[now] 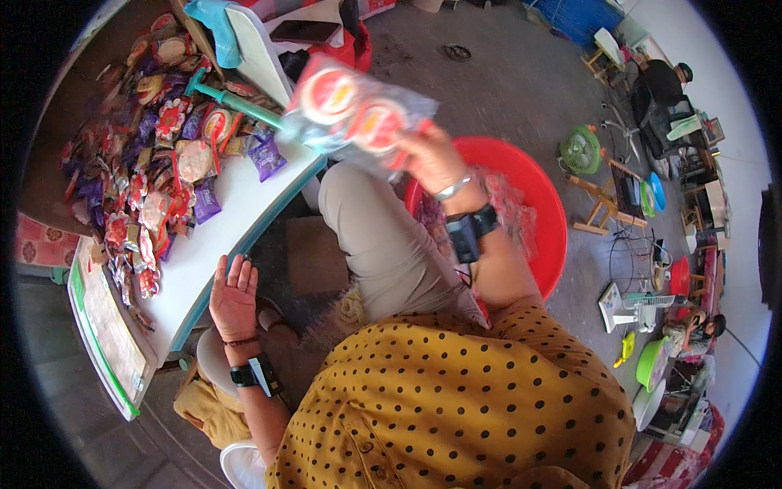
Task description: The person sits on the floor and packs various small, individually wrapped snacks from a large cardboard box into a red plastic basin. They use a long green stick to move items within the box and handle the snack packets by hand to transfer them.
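My right hand (434, 162), blurred by motion, grips the edge of a clear plastic bag (342, 131) with two round red-and-white printed patterns. It is raised between the white table (244, 198) and a red plastic basin (555, 214), which holds crumpled clear-and-red packets (513, 211). Palm up and fingers extended, my left hand (234, 305) is beside the table's blue edge and holds nothing. Heaped on the table are small wrapped snacks or sweets (192, 160) in red, purple and clear wrappers. A teal T-handled tool (235, 102) lies at the heap's far side.
A dark phone (305, 32) lies on a white surface beyond the table, near a blue cloth (217, 33). Right across the floor stand a green fan (580, 150), a wooden stand (602, 205) and a white scale (617, 308). Two people are farther off at the right.
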The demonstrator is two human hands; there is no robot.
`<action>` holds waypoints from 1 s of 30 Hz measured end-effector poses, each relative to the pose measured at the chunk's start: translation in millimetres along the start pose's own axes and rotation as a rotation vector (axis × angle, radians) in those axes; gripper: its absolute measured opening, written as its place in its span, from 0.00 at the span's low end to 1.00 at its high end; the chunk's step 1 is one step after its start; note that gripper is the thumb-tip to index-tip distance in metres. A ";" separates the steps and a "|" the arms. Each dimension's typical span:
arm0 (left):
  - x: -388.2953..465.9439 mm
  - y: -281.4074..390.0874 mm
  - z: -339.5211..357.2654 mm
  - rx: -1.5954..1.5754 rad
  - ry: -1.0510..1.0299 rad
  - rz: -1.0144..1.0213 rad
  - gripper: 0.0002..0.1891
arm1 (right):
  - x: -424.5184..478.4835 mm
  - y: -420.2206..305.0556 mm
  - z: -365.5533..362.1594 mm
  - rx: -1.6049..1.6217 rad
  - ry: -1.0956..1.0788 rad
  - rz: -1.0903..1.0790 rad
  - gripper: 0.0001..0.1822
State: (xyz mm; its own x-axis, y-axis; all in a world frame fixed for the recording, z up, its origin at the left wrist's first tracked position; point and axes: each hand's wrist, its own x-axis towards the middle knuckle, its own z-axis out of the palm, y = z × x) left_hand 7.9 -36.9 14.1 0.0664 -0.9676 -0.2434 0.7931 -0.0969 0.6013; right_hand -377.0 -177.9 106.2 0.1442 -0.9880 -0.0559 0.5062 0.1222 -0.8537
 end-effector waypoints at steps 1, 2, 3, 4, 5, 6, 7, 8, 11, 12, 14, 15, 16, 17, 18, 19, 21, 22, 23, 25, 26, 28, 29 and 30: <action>-0.8 1.1 -2.0 0.002 -0.012 -0.002 0.27 | -3.3 -10.0 -23.4 -0.037 0.035 -0.026 0.17; 0.0 -0.3 -3.3 -0.003 -0.029 -0.012 0.27 | -7.9 -17.9 -51.0 -0.057 0.109 -0.035 0.18; 0.3 -1.3 -3.6 -0.005 -0.045 -0.017 0.26 | -13.9 -20.2 -80.5 -0.073 0.180 -0.044 0.18; 0.0 -2.0 -1.7 0.004 -0.025 -0.025 0.26 | -24.6 -21.8 -112.3 -0.113 0.301 0.008 0.18; -0.1 -2.1 -2.3 0.009 -0.018 -0.033 0.26 | -34.4 -23.9 -136.8 -0.151 0.422 0.060 0.18; -1.7 0.0 -5.4 0.015 -0.007 -0.033 0.26 | -45.7 -21.7 -143.1 -0.125 0.460 0.029 0.16; -3.2 1.2 -6.6 0.022 0.003 -0.033 0.26 | -57.7 -20.1 -148.9 -0.099 0.499 -0.004 0.13; -1.0 -1.7 -2.6 0.031 0.002 -0.040 0.26 | -71.2 -11.2 -192.2 -0.156 0.591 0.014 0.13; -0.9 -0.7 -5.3 0.014 0.037 -0.071 0.25 | -111.0 14.6 -279.7 -0.232 0.822 0.101 0.12; -1.1 0.5 -5.5 0.015 -0.005 -0.079 0.24 | -127.0 16.4 -293.9 -0.241 0.885 0.136 0.12; -0.9 3.3 -11.5 0.002 0.025 -0.090 0.24 | -157.0 15.2 -313.4 -0.232 0.997 0.209 0.12; -1.3 3.6 -13.4 -0.005 0.041 -0.095 0.23 | -171.4 14.8 -321.8 -0.225 1.046 0.236 0.11; -1.3 3.3 -7.3 -0.003 0.090 -0.100 0.22 | -188.3 14.8 -330.5 -0.216 1.100 0.258 0.11; -1.1 3.0 -8.0 -0.003 0.098 -0.096 0.22 | -203.7 18.1 -338.9 -0.206 1.146 0.281 0.11; -0.5 3.7 -10.4 -0.003 0.107 -0.091 0.22 | -218.9 21.6 -346.7 -0.192 1.185 0.305 0.11; 0.1 4.0 -12.1 -0.002 0.115 -0.089 0.21 | -236.6 26.4 -352.6 -0.173 1.226 0.329 0.11; 1.8 4.4 -11.6 -0.004 0.103 -0.093 0.20 | -271.1 39.7 -359.6 -0.123 1.304 0.379 0.11; 2.5 5.1 -11.9 -0.009 0.100 -0.099 0.20 | -285.5 45.8 -362.4 -0.097 1.335 0.397 0.11; 2.1 6.0 -12.5 -0.014 0.099 -0.101 0.19 | -295.5 51.8 -363.6 -0.075 1.350 0.416 0.11; 1.6 6.6 -12.8 -0.014 0.103 -0.097 0.19 | -309.4 64.5 -362.2 -0.031 1.375 0.446 0.10; 0.9 6.9 -12.6 -0.013 0.106 -0.096 0.19 | -312.0 69.4 -360.7 -0.013 1.380 0.452 0.10; -0.5 7.6 -10.6 -0.015 0.108 -0.097 0.19 | -313.1 75.3 -356.8 0.015 1.382 0.460 0.10; -1.0 7.7 -10.0 -0.016 0.109 -0.099 0.19 | -310.0 75.6 -354.7 0.022 1.372 0.452 0.10; -1.2 7.7 -10.5 -0.016 0.112 -0.098 0.19 | -304.5 75.4 -352.7 0.025 1.358 0.445 0.10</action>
State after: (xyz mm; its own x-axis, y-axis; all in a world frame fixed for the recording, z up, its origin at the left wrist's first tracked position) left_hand 20.2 -34.0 11.0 0.0544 -0.9215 -0.3846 0.8084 -0.1855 0.5587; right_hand -682.6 98.8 -123.8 -0.6120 -0.1894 -0.7678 0.6525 0.4277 -0.6256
